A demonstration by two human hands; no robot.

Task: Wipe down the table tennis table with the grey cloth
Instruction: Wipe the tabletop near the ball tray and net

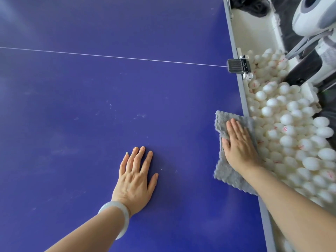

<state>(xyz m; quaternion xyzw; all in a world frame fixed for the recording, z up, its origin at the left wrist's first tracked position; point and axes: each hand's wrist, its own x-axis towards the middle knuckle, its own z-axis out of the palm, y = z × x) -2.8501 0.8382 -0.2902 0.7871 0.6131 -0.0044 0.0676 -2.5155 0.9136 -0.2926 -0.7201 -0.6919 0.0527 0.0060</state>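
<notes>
The blue table tennis table (109,97) fills most of the view, with a thin white line running across it and faint pale smudges near the middle. A grey fluffy cloth (225,171) lies flat at the table's right edge. My right hand (238,146) presses down on the cloth with fingers straight and together, pointing away from me. My left hand (136,177) rests flat on the bare blue surface to the left of the cloth, fingers slightly spread, a pale bangle on the wrist. It holds nothing.
Beyond the grey right edge (243,99) lies a tray heaped with several white balls (291,128). A black clamp (238,65) grips the edge at the white line. A white and grey ball machine (312,15) stands at top right.
</notes>
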